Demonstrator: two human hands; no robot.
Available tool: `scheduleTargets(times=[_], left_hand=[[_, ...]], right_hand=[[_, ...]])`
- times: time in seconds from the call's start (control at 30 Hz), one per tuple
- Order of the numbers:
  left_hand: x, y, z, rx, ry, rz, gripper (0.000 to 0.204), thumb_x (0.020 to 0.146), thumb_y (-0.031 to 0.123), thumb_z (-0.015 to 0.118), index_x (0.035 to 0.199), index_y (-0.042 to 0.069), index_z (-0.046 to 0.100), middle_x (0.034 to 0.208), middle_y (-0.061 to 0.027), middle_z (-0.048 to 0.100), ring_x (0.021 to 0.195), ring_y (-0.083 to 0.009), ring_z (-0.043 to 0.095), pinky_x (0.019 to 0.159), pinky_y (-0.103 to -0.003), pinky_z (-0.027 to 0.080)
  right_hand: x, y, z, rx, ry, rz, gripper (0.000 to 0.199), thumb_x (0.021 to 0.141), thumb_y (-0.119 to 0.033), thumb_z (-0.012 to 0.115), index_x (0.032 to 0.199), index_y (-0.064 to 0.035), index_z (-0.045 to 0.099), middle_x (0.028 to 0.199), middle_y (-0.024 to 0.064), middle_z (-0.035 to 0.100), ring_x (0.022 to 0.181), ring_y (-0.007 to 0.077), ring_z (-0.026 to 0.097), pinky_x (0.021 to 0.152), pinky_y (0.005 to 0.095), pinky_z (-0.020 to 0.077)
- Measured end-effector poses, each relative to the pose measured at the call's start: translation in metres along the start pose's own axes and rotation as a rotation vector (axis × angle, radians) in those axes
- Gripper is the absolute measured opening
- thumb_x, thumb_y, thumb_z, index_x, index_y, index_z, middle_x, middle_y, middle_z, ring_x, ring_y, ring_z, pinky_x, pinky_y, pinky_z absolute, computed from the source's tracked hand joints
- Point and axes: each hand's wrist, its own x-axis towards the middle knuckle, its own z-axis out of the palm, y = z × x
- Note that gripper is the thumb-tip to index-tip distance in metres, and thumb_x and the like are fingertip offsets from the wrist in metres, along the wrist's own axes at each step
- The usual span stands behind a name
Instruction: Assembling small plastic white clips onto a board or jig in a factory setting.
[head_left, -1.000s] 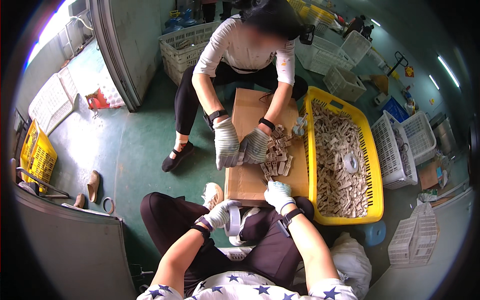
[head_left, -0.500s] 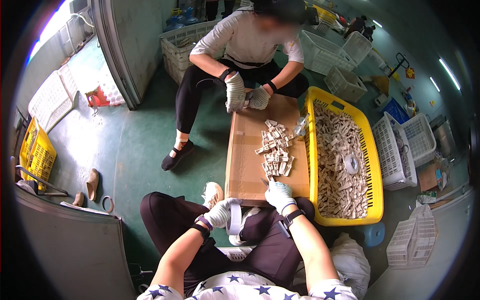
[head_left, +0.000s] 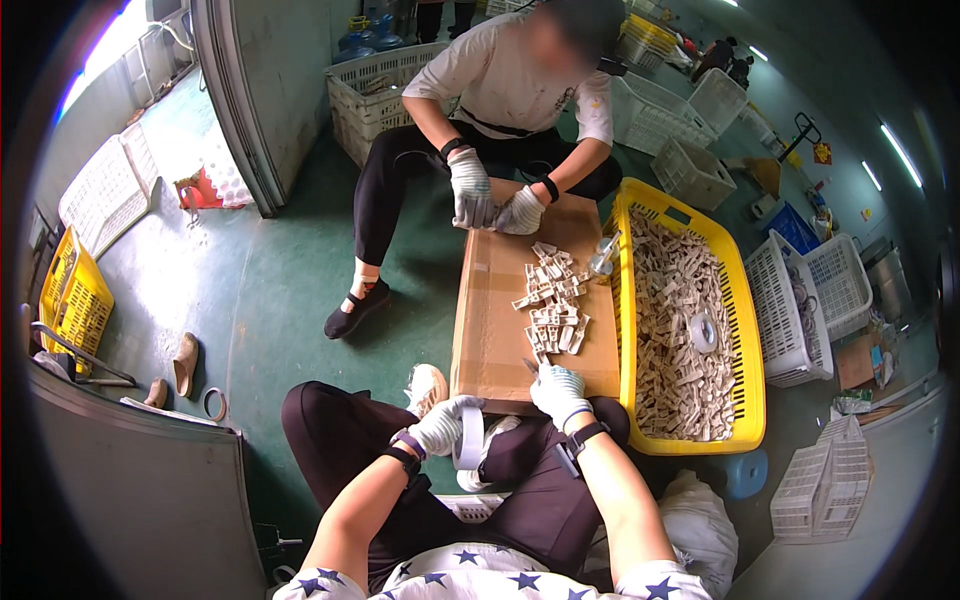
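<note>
My left hand [head_left: 440, 428], in a striped white glove, is closed around a wide white roll of tape [head_left: 468, 442] beside the near end of the cardboard box. Over that box's near edge, my gloved right hand [head_left: 558, 392] is closed on a small bladed metal tool [head_left: 530, 366]; the glove hides its handle. Just beyond the tool, a loose pile of cream plastic clip-shaped parts [head_left: 556, 300] lies on the cardboard box [head_left: 490, 330]. A small clear bottle [head_left: 604, 256] stands by the box's right edge.
A yellow crate [head_left: 752, 340] heaped with the same parts adjoins the box on the right; a white tape roll [head_left: 703, 333] rests on the heap. Across the box sits a co-worker, gloved hands [head_left: 492, 205] together over its far end. A white sack [head_left: 700, 525] lies by my right leg.
The co-worker's upper body and right-side hand have shifted slightly, the two hands coming closer together. My own hands stay nearly still, with the same tape roll and bladed tool in them.
</note>
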Motion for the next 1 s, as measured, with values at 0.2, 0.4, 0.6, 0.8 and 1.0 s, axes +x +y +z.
scheduleTargets(times=[0.2, 0.4, 0.6, 0.8, 1.0], left_hand=[[0.0, 0.002, -0.001, 0.01, 0.014, -0.001, 0.01, 0.084, 0.015, 0.069, 0.081, 0.007, 0.064, 0.07, -0.0024, 0.061, 0.062, -0.0181, 0.057, 0.061, -0.032, 0.046], [-0.001, 0.001, 0.001, 0.033, 0.033, 0.025, 0.011, 0.082, 0.015, 0.071, 0.079, 0.008, 0.063, 0.069, -0.0025, 0.062, 0.061, -0.0183, 0.058, 0.06, -0.032, 0.046], [0.0, 0.001, -0.002, 0.029, 0.018, 0.011, 0.012, 0.082, 0.015, 0.072, 0.078, 0.008, 0.063, 0.069, -0.0028, 0.062, 0.061, -0.0186, 0.058, 0.061, -0.032, 0.046], [-0.001, 0.0, 0.0, 0.04, 0.047, 0.016, 0.012, 0.081, 0.016, 0.073, 0.079, 0.008, 0.064, 0.069, -0.0028, 0.062, 0.061, -0.0187, 0.058, 0.061, -0.033, 0.046], [0.001, -0.002, 0.004, 0.076, 0.087, 0.041, 0.023, 0.077, 0.024, 0.076, 0.069, 0.012, 0.058, 0.062, 0.0004, 0.053, 0.055, -0.0185, 0.05, 0.056, -0.038, 0.04]], right_hand=[[-0.002, -0.002, -0.003, 0.0, -0.002, -0.026, 0.027, 0.083, -0.023, 0.054, 0.101, -0.0052, 0.062, 0.087, 0.02, 0.069, 0.081, 0.0384, 0.067, 0.075, 0.0505, 0.0519], [-0.005, -0.005, -0.007, 0.002, 0.028, -0.039, 0.026, 0.08, -0.02, 0.055, 0.097, -0.0046, 0.067, 0.088, 0.0201, 0.07, 0.084, 0.0368, 0.068, 0.077, 0.048, 0.0536], [-0.005, -0.006, -0.007, 0.005, 0.005, -0.01, 0.026, 0.08, -0.021, 0.055, 0.097, -0.0051, 0.067, 0.088, 0.02, 0.07, 0.084, 0.0368, 0.068, 0.076, 0.0479, 0.0538], [-0.006, -0.007, -0.006, 0.012, 0.035, -0.029, 0.025, 0.08, -0.021, 0.055, 0.096, -0.0049, 0.066, 0.088, 0.0202, 0.07, 0.084, 0.0376, 0.068, 0.076, 0.0483, 0.0535], [-0.005, -0.006, -0.004, 0.025, 0.004, -0.024, 0.025, 0.08, -0.021, 0.055, 0.095, -0.0052, 0.067, 0.089, 0.0202, 0.069, 0.084, 0.038, 0.068, 0.076, 0.0483, 0.0534]])
